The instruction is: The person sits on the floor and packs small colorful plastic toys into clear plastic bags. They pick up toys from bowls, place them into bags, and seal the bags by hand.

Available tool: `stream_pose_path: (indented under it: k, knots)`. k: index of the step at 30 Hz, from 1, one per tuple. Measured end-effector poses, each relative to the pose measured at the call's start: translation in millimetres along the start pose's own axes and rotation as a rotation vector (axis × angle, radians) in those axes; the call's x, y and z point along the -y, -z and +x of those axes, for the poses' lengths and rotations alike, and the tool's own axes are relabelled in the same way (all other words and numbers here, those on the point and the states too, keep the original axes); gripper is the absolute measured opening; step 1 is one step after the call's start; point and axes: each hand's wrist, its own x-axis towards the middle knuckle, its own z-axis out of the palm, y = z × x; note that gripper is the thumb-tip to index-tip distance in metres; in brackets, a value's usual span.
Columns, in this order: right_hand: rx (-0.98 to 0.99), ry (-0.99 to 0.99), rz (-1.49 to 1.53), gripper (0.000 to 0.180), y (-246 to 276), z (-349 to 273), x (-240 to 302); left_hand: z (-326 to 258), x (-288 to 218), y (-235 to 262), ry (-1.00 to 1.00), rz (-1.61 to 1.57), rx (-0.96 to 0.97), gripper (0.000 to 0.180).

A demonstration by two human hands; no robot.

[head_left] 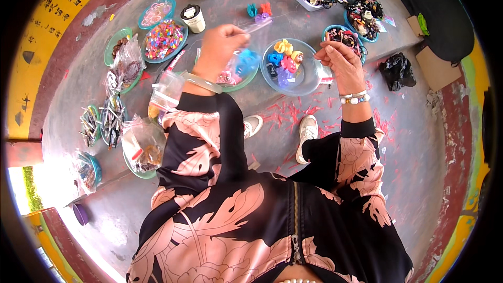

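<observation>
Clear plastic catches the light: the left hand (pixel 222 47) has its fingers pinched together on a thin transparent sleeve (pixel 255 25), held up above the grey concrete surface (pixel 220 8). The right hand (pixel 340 60) is raised beside a clear bowl (pixel 309 76) of bright hair clips, its fingertips drawn together, perhaps on something too small to make out. Between the hands, a green dish (pixel 246 79) holds a blue clip. A white cup (pixel 193 19) stands well behind.

A yellow painted sign band with dark characters (pixel 63 0) curves along the far-left wall. Clear crinkled plastic bags (pixel 126 60) lie over the left bowls, and a brown cardboard box (pixel 437 68) sits at right.
</observation>
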Motion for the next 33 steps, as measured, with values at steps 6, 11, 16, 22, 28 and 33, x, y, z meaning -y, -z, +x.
stream_pose_path:
  k: [6,11,16,22,28,33]
  knots:
    - [0.061,-0.041,-0.064,0.021,-7,1,0,13,34,27,0.077,0.015,-0.14,0.013]
    - [0.116,-0.056,-0.065,0.021,-13,5,-7,14,80,39,0.134,-0.163,-0.181,0.01]
    - [0.072,-0.079,-0.104,0.021,-7,5,-7,31,114,12,0.213,-0.737,-0.181,0.012]
    - [0.113,-0.115,-0.095,0.021,-14,8,-7,35,169,16,0.214,-1.129,-0.399,0.01]
    - [0.106,-0.122,-0.12,0.02,-10,9,-7,19,213,17,0.423,-0.989,-0.583,0.029]
    - [0.21,-0.088,-0.113,0.02,-29,11,-13,-5,305,73,0.191,-0.065,-0.336,0.026]
